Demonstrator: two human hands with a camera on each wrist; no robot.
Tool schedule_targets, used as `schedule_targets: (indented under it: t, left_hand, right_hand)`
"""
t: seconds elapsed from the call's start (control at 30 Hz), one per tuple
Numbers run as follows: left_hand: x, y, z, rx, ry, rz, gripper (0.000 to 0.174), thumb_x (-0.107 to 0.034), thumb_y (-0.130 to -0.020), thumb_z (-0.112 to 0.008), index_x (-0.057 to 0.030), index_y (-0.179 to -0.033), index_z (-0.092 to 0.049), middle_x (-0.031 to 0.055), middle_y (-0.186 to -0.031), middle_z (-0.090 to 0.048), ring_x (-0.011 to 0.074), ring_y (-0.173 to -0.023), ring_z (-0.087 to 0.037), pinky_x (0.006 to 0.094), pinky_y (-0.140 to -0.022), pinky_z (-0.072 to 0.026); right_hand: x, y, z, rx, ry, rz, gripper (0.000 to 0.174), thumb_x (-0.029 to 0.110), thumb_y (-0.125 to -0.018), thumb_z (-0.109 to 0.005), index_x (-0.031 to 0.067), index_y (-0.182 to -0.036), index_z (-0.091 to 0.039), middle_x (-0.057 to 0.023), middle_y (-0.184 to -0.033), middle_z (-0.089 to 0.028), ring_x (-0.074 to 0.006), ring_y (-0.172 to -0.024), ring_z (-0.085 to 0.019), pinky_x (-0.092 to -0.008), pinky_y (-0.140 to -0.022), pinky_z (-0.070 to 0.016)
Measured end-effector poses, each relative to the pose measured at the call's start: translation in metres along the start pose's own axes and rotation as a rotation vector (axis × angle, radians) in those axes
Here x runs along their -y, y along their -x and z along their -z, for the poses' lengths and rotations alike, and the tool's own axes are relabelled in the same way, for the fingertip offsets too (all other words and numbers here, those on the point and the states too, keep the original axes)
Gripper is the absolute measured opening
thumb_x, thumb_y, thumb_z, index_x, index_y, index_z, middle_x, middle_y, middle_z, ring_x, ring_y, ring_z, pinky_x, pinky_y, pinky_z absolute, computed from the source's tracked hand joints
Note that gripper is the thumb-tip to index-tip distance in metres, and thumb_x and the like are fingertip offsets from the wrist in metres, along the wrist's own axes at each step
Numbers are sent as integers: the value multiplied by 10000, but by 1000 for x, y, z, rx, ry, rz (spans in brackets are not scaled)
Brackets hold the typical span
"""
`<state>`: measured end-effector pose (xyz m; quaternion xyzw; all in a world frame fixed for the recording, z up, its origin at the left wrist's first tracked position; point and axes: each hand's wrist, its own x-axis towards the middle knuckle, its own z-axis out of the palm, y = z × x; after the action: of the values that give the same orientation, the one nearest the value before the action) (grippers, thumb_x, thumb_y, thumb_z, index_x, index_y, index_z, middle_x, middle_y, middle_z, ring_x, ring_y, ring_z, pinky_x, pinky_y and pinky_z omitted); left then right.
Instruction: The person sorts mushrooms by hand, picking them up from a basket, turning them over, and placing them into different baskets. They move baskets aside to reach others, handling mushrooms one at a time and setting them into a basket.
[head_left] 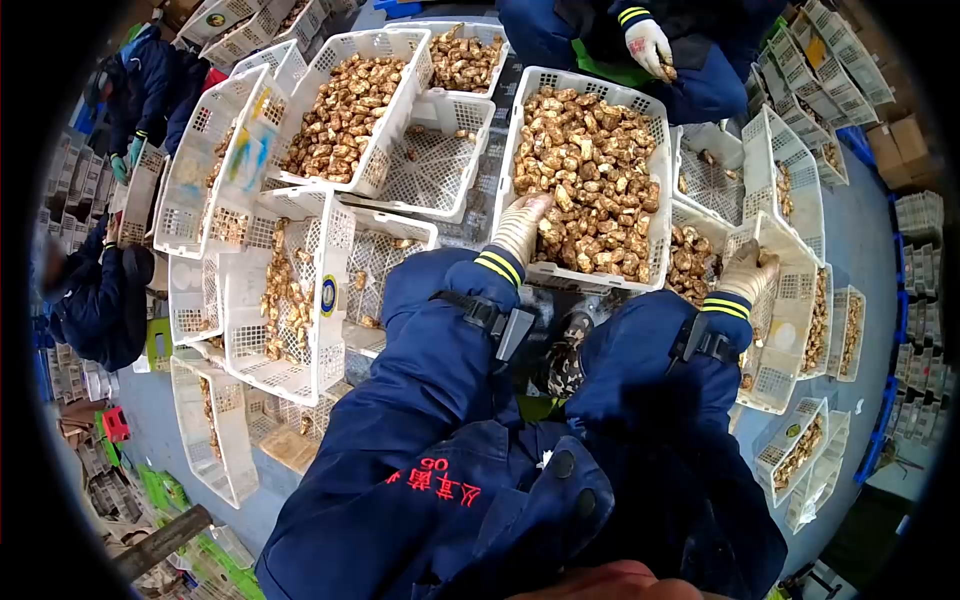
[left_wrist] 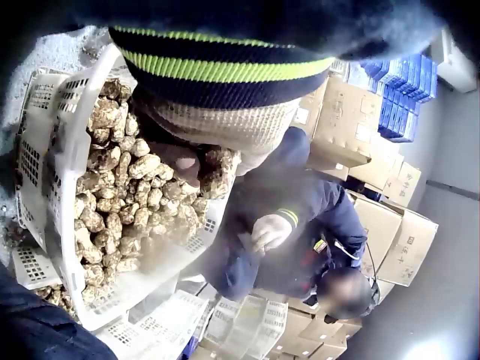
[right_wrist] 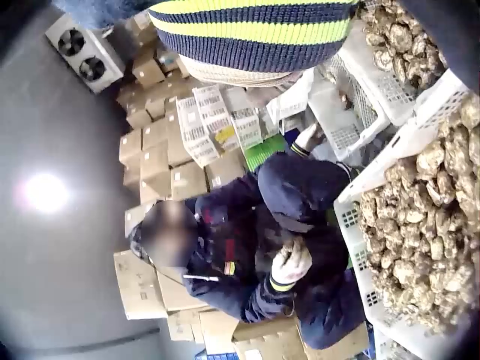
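Left hand (head_left: 520, 226) touches brown mushrooms (head_left: 595, 180) heaped in an upper-center crate (head_left: 598, 283), right hand (head_left: 748, 272) at far right, both grips unclear, in apparent sorting that likely calls next for a selective pick.

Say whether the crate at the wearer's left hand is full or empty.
Full, or nearly so: the crate has brown pieces heaped inside, hiding its floor.

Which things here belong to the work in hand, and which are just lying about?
Likely part of the job:
left hand, at the brown knobbly produce
white crate holding that produce
right hand, at another crate

Apparently just around:
cardboard boxes
blue stack
twin-fan unit
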<state>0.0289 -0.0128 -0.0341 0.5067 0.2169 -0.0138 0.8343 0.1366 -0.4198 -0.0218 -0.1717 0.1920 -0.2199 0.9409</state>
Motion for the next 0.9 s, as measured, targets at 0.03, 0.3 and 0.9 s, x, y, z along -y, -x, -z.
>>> schedule_targets:
  t: [0.03, 0.3, 0.9]
  left_hand:
    - [-2, 2, -1, 3, -1, -10, 621, -390, -819, -680, 4, -1271, -522, 129, -1270, -549, 236, -1229, -443, 377, -1067, -283]
    - [-6, 1, -5, -179, 96, -19, 564, -348, -836, -675, 5, -1250, -527, 116, -1223, -562, 227, -1155, -475, 358, -1015, -329]
    - [-96, 33, 26, -218, 677, 4, 199, -253, -861, -660, -64, -862, -600, -32, -706, -576, 54, -533, -508, 170, -461, -415]
  right_hand:
    - [5, 5, -3, 73, -218, 5, 174, 187, -876, -568, 64, -997, -542, -104, -964, -561, -203, -908, -556, -337, -980, -440]
    - [-84, 99, -67, 447, 1253, -252, 419, 269, -882, -562, 81, -1256, -537, -174, -1218, -583, -278, -1129, -560, -395, -905, -460]
    - [-255, 93, -12, 878, 2125, -219, 626, 363, -788, -692, -18, -1247, -505, -202, -1112, -634, -320, -943, -642, -401, -846, -497]
